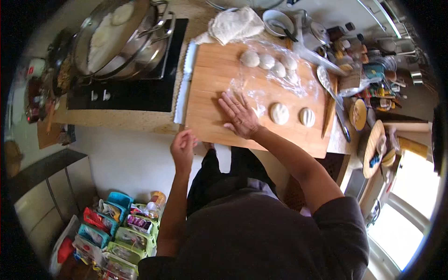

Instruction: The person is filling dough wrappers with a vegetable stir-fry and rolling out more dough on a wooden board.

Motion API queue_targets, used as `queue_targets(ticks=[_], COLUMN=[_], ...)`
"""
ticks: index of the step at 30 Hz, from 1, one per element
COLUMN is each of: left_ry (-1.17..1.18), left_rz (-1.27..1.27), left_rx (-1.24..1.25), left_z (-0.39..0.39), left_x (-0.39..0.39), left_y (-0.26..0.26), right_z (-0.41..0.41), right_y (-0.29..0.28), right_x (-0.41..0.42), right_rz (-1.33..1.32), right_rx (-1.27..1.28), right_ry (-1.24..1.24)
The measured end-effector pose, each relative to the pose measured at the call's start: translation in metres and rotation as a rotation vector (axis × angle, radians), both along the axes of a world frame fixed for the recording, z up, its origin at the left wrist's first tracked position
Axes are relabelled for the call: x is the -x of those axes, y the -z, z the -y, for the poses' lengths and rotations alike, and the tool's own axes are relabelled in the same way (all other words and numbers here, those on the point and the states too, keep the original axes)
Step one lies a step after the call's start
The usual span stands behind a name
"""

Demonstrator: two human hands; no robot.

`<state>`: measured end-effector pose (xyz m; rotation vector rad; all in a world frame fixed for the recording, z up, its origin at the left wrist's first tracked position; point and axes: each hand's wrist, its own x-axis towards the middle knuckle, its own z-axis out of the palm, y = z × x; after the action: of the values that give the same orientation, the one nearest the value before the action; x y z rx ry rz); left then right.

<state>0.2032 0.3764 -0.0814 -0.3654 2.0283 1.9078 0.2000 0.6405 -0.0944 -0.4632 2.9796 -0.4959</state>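
Note:
My right hand (pixel 239 117) lies palm down on a wooden board (pixel 213 77), fingers spread; whether anything is under the palm is hidden. Just off the board's near left corner, my left hand (pixel 183 141) hangs with loosely curled fingers, and I cannot tell whether anything is inside them. To the right of my right hand sit a round piece of dough (pixel 279 113) and a smaller one with dark streaks (pixel 307 117). Several dough balls (pixel 250 58) rest farther back on crumpled clear plastic film (pixel 297 85). White flour (pixel 259 101) dusts the wood beyond my fingers.
A steel pot (pixel 150 52) holding white dough pieces stands on the black cooktop (pixel 133 99) at left. Behind the board are a pale cloth (pixel 238 26) and a white bowl (pixel 278 22). A slotted metal utensil (pixel 327 82) lies along its right side. Baskets (pixel 119 201) fill the lower left.

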Motion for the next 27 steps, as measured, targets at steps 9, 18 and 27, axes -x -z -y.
queue_targets(ticks=[9,18,27], left_ry=[0.089,0.516,0.287], left_rz=[-0.079,-0.476,-0.272], left_rx=[0.005,0.353,0.153], left_z=[-0.022,-0.153,-0.138], left_x=[0.008,0.024,0.025], left_y=[0.028,0.035,0.071], right_z=[-0.009,-0.089,-0.029], right_y=[-0.003,-0.021,0.006], right_x=[0.007,-0.039,-0.063], right_rz=[-0.019,-0.21,-0.093], right_rx=[-0.083,0.429,0.127], right_ry=[-0.013,0.568,0.536])
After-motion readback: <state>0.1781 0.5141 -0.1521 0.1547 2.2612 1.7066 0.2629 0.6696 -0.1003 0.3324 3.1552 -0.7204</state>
